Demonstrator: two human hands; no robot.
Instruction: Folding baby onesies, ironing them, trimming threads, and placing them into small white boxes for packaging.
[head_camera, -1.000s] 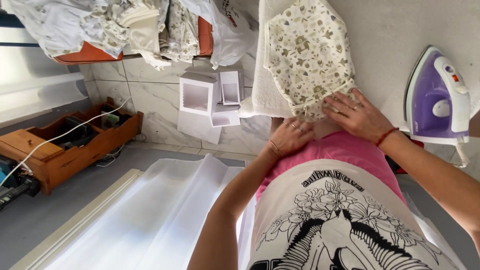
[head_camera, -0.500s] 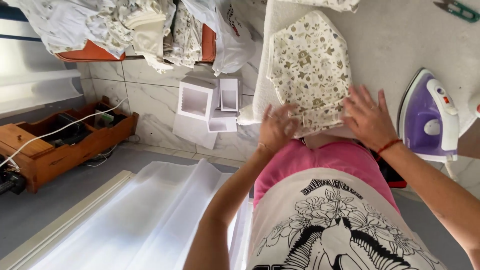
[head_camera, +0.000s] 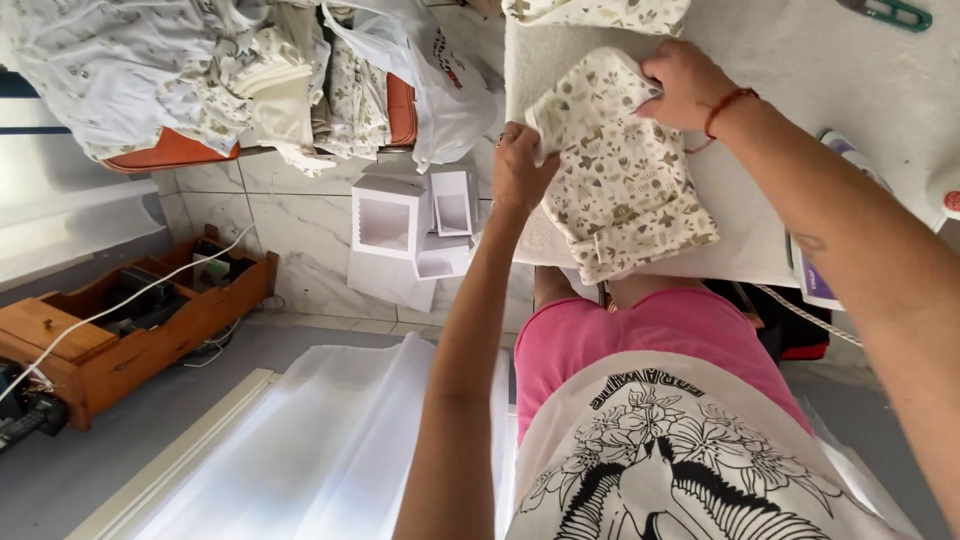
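A small cream garment with a leaf and flower print (head_camera: 622, 180) lies on a white padded ironing surface (head_camera: 800, 110). My left hand (head_camera: 520, 165), with a ring on one finger, pinches the garment's far left corner. My right hand (head_camera: 685, 85), with a red cord at the wrist, grips the far top edge of the same garment. Another piece in the same print (head_camera: 600, 12) lies at the surface's far edge.
A purple and white iron (head_camera: 815, 285) sits partly hidden behind my right forearm. A green-handled tool (head_camera: 895, 12) lies far right. Printed clothes (head_camera: 150, 70) are heaped at left, with white boxes (head_camera: 410, 225), a wooden crate (head_camera: 130, 320) and clear plastic sheeting (head_camera: 330, 450) below.
Both hands have moved from the garment's near edge to its far end and now grip it there. The view has shifted, and my right arm now covers most of the iron.
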